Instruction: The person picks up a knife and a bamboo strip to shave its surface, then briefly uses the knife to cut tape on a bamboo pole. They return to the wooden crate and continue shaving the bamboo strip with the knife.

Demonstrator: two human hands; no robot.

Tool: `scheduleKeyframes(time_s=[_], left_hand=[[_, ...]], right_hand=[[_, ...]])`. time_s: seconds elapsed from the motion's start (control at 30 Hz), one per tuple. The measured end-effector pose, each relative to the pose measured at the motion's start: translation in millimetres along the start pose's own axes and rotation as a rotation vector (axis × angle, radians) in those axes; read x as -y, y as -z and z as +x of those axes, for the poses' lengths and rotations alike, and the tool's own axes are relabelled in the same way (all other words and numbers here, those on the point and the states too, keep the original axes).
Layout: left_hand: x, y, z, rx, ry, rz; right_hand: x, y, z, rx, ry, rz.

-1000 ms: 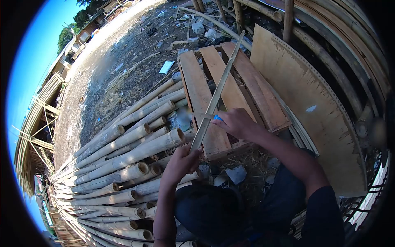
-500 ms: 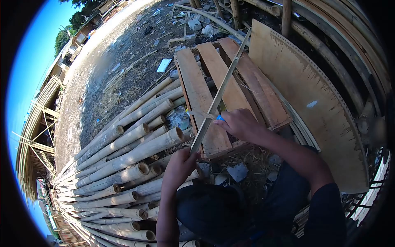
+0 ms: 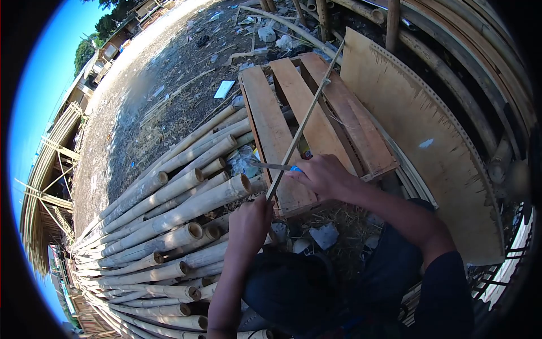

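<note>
My left hand is closed around the near end of a long, thin bamboo strip. From there the strip slants up and away across a low slatted wooden pallet. In my right hand, closed, is a knife with a blue handle, its blade pointing left. The blade lies across the strip a short way beyond my left hand. My right fingers hide most of the handle.
Cut bamboo poles lie piled on the left, ends toward me. A plywood sheet leans at the right beside thin strips. Bamboo rails stand behind it. Litter and a white packet lie on the ground.
The bamboo strip has turned from its broad face to a narrower edge. My left hand has risen slightly, and the knife in my right hand has shifted a little down and left.
</note>
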State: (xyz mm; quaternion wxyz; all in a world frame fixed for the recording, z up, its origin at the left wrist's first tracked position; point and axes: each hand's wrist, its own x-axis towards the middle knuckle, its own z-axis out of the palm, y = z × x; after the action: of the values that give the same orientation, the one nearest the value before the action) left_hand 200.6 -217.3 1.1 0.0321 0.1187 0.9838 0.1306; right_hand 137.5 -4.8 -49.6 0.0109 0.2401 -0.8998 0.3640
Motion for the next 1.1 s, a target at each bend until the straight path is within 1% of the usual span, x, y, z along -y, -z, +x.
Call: scheduleKeyframes(time_s=[0.07, 0.13, 0.17, 0.23, 0.3, 0.37, 0.4, 0.47, 0.53, 0.6, 0.67, 0.7, 0.77, 0.83, 0.9, 0.93, 1.0, 1.03, 1.1], left_hand=[[-2.6, 2.6, -2.3, 0.0, 0.003, 0.059], [-4.2, 3.2, -3.8, -0.006, -0.017, 0.126], [-6.0, 3.2, -2.8, -0.012, -0.02, 0.122], [-10.0, 2.8, 0.9, -0.067, -0.04, 0.238], [-10.5, -0.6, 0.3, -0.088, -0.057, 0.267], [-9.9, -2.9, 0.7, -0.103, -0.076, 0.305], [-9.7, -3.6, 0.4, -0.098, -0.079, 0.313], [-9.2, -4.5, -1.8, -0.087, -0.076, 0.326], [-9.0, -3.5, -2.9, -0.067, -0.078, 0.251], [-8.9, -3.9, -5.5, -0.073, -0.078, 0.25], [-10.8, -3.1, -4.7, -0.085, -0.08, 0.243], [-12.4, -1.4, -4.2, -0.073, -0.065, 0.248], [-13.5, 0.2, -3.8, -0.058, -0.047, 0.251], [-14.1, -1.0, -2.7, -0.063, -0.054, 0.247], [-10.0, -4.7, -1.6, -0.06, -0.06, 0.237], [-7.8, -5.5, -2.1, -0.058, -0.07, 0.231], [-6.8, -4.5, -2.8, -0.071, -0.068, 0.25], [-6.8, -4.1, -3.6, -0.091, -0.068, 0.264], [-7.7, -5.8, -5.1, -0.094, -0.076, 0.277]], right_hand=[[-40.1, 9.4, 15.0, -0.114, -0.104, -0.116], [-61.8, 43.1, 25.9, -0.153, -0.312, -0.305], [-62.4, 44.2, 26.7, -0.156, -0.311, -0.312], [-58.2, 45.4, 29.3, -0.131, -0.321, -0.297], [-32.6, 25.3, 17.1, -0.078, -0.25, -0.11], [8.4, 8.8, -1.6, -0.046, -0.083, -0.076], [11.7, 8.2, -3.4, -0.044, -0.084, -0.07], [15.7, 4.2, -6.0, 0.024, 0.001, -0.123], [-20.4, 13.0, 9.7, -0.082, -0.088, -0.203], [-61.1, 37.6, 25.8, -0.192, -0.276, -0.308], [-109.1, 48.2, 30.8, -0.314, -0.337, -0.379], [-103.4, 51.1, 29.7, -0.316, -0.336, -0.383], [-72.9, 51.0, 22.2, -0.092, -0.358, -0.2], [-31.2, 23.5, 8.4, -0.038, -0.168, -0.001], [13.4, 17.5, -5.1, 0.127, -0.13, 0.057], [13.2, 15.3, -5.6, 0.131, -0.131, 0.064], [9.8, 15.8, -1.7, 0.027, -0.095, -0.155], [1.2, 28.4, 6.7, 0.018, -0.16, -0.229], [-37.6, 43.7, 23.3, -0.052, -0.329, -0.333]])
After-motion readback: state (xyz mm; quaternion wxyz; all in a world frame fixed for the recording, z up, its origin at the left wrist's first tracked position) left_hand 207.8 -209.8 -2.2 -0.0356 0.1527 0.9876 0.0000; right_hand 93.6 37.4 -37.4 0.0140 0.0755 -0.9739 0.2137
